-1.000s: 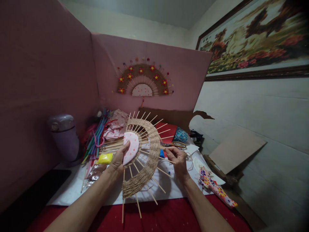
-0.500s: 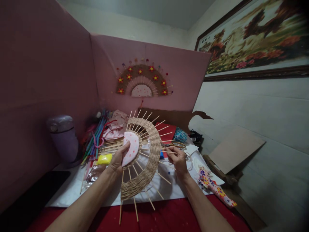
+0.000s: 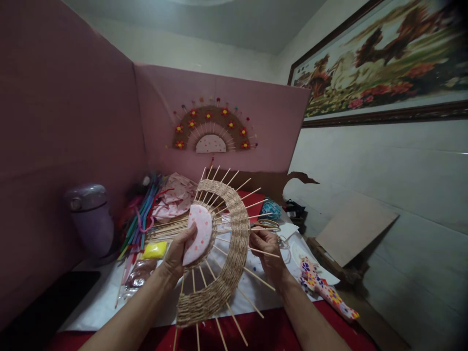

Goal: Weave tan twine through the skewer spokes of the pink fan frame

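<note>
"What takes up the most room?"

"The pink boards [image 3: 223, 90], standing along the left and far sides. After them, a framed picture [image 3: 380, 73] on the right wall [image 3: 365, 161]."

"And below?"

"A white sheet [image 3: 82, 312], crowded with materials on the left and far parts."

"Where's the piece being handled?"

"The woven half-circle [image 3: 239, 234] is in the near middle, raised over the sheet between the two hands, its curved side facing right. Thin sticks [image 3: 259, 279] radiate past the rim, and a pale dotted pad [image 3: 201, 226] fills the centre of its straight left side. On the far board hangs a similar flowered half-circle [image 3: 219, 122]."

"Anything medium-sized?"

"A purple flask [image 3: 93, 224] at the left, and crumpled pink cloth [image 3: 175, 195] farther back, to its right."

"How are the hands?"

"The left hand [image 3: 181, 248] is closed on the pad at the straight edge, thumb across the dotted face. The right hand [image 3: 269, 248] is curled, fingertips drawn together at the rim among the sticks; I can't tell what, if anything, they pinch."

"And the small stuff?"

"Scissors [image 3: 268, 224] lie just beyond the right hand, with blue yarn [image 3: 270, 209] behind them. A yellow packet [image 3: 154, 250] lies left of the left hand."
</note>
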Motion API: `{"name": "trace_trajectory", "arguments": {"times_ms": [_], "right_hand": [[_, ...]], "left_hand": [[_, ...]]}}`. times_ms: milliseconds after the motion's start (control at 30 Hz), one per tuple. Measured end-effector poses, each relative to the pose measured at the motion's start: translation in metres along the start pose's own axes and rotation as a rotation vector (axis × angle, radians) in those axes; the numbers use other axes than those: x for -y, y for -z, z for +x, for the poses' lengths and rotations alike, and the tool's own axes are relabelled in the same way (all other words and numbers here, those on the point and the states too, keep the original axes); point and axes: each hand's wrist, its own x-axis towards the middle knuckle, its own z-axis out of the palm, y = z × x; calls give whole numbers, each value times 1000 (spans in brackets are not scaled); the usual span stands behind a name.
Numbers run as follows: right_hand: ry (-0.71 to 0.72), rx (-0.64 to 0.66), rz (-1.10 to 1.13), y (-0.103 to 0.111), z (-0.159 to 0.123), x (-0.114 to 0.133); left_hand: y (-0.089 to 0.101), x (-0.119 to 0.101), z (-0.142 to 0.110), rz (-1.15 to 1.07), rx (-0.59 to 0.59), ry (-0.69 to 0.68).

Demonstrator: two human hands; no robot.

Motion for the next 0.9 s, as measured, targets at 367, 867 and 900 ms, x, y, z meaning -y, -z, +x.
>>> {"name": "trace_trajectory", "arguments": {"times_ms": [367,867,900], "right_hand": [[-14,66,15,4,2,-4],[-8,19,-56,1,-2,2],[1,20,-52,1,-2,3]], "left_hand": [[-4,0,1,-45,-29,13],[3,-3,13,-82,-113,-51],[2,-3,13,-89,-120,-51]]}}
